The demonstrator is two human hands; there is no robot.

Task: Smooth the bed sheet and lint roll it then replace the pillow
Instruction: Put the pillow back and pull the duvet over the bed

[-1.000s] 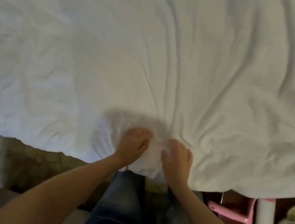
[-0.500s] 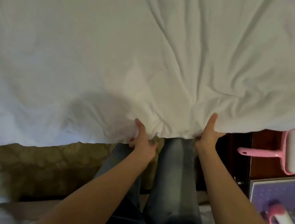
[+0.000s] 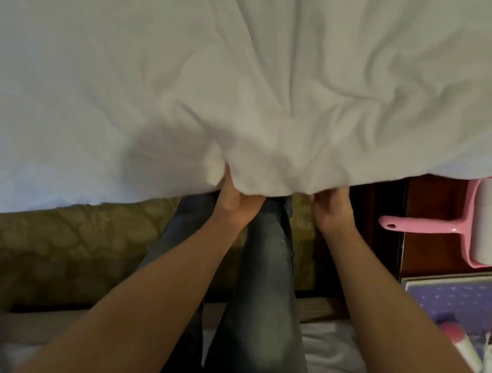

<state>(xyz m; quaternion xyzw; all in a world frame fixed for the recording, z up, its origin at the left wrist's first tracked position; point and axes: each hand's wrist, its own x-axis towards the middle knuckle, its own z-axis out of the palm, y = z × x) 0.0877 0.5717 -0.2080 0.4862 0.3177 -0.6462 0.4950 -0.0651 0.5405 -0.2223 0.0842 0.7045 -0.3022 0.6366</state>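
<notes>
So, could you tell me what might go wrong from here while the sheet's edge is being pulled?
1. The left hand and right hand grip the bed sheet close together at its near edge. Creases fan out from there, so pulling may deepen them.
2. The sheet's edge reaches the pink lint roller on the dark wooden top; a sideways tug might snag or knock it.
</notes>
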